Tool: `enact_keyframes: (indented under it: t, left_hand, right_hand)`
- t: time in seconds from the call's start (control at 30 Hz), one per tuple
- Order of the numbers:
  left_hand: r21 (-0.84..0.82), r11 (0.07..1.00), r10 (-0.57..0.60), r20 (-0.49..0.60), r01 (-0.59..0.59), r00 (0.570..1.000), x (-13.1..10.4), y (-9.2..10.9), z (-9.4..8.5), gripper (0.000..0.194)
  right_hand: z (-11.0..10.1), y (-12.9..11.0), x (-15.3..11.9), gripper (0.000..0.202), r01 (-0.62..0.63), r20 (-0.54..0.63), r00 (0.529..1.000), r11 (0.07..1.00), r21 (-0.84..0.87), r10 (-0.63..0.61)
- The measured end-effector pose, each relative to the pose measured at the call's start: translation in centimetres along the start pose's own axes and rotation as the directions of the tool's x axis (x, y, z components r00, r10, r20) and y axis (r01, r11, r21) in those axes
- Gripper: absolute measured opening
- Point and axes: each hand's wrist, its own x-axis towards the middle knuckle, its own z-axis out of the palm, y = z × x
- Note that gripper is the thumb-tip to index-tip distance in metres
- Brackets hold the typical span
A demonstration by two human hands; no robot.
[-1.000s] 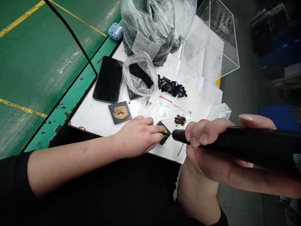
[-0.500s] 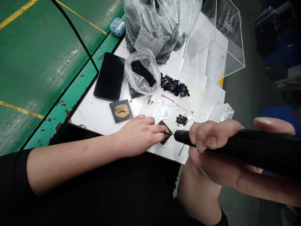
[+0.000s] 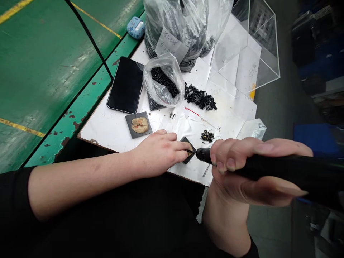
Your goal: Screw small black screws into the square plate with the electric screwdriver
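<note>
My right hand (image 3: pixel 239 152) is wrapped round a black electric screwdriver (image 3: pixel 276 167), its tip pointing left. The bit meets a small black part (image 3: pixel 190 151) at the fingertips of my left hand (image 3: pixel 158 154). That hand is closed in a pinch on the part, most of which its fingers hide. Beneath them lies a dark square block (image 3: pixel 189 160) with a tan lump on it. A little pile of brass-and-black screws (image 3: pixel 207 136) sits just beyond the bit. Farther back is a heap of black plastic parts (image 3: pixel 200 97).
An open clear bag (image 3: pixel 176 77) of small black pieces stands by a phone (image 3: pixel 125 85). A second square block (image 3: pixel 138 133) carries a tan lump. Large filled bags (image 3: pixel 174 32), a clear acrylic box (image 3: pixel 264 46) and a blue patterned case (image 3: pixel 135 28) stand farther back.
The screwdriver has shifted slightly left, and the fingers of my right hand have moved along its body, the thumb now lower. My left hand stays almost where it was.
</note>
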Motion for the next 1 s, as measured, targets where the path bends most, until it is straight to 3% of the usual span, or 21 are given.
enact_keyframes:
  t: [0.1,0.37,0.47,0.63,0.73,0.8,0.87,1.0]
  left_hand:
    - [0.010,1.000,0.010,-0.012,-0.010,1.000,0.0,0.0,0.0,0.026]
    - [0.013,1.000,0.007,-0.002,-0.007,1.000,0.1,0.1,0.0,0.024]
    - [0.011,1.000,0.005,-0.007,-0.005,1.000,0.0,0.0,0.0,0.028]
    - [0.001,1.000,0.006,0.012,-0.006,1.000,-0.2,-0.1,-0.1,0.032]
    - [-0.017,1.000,0.004,0.010,-0.004,1.000,-0.3,-0.2,-0.2,0.030]
    - [-0.046,0.999,0.002,0.005,-0.002,1.000,-0.4,-0.3,-0.2,0.031]
    - [-0.077,0.997,-0.003,0.004,0.003,1.000,-0.4,-0.3,-0.2,0.031]
    - [-0.153,0.987,-0.056,-0.124,0.037,0.991,-0.6,-0.2,-0.3,0.030]
  right_hand:
    - [0.6,-0.1,0.5,0.022,0.200,-0.087,0.978,0.972,0.125,-0.190]
    - [0.6,0.4,1.0,0.019,0.199,-0.053,0.980,0.972,0.124,-0.194]
    - [0.5,0.2,1.2,0.026,0.194,-0.091,0.979,0.974,0.113,-0.184]
    - [-0.8,-0.9,0.5,0.045,-0.067,-0.180,0.983,0.985,-0.161,0.037]
    - [-2.6,-0.3,-0.9,0.040,-0.244,-0.034,0.967,0.877,-0.415,0.252]
    - [-3.6,0.8,-2.1,0.025,-0.253,0.108,0.919,0.776,-0.578,0.379]
    - [-4.0,2.3,-3.1,0.013,-0.201,0.191,0.889,0.731,-0.652,0.415]
    - [-3.5,3.1,-3.7,0.014,-0.164,0.168,0.912,0.707,-0.688,0.375]
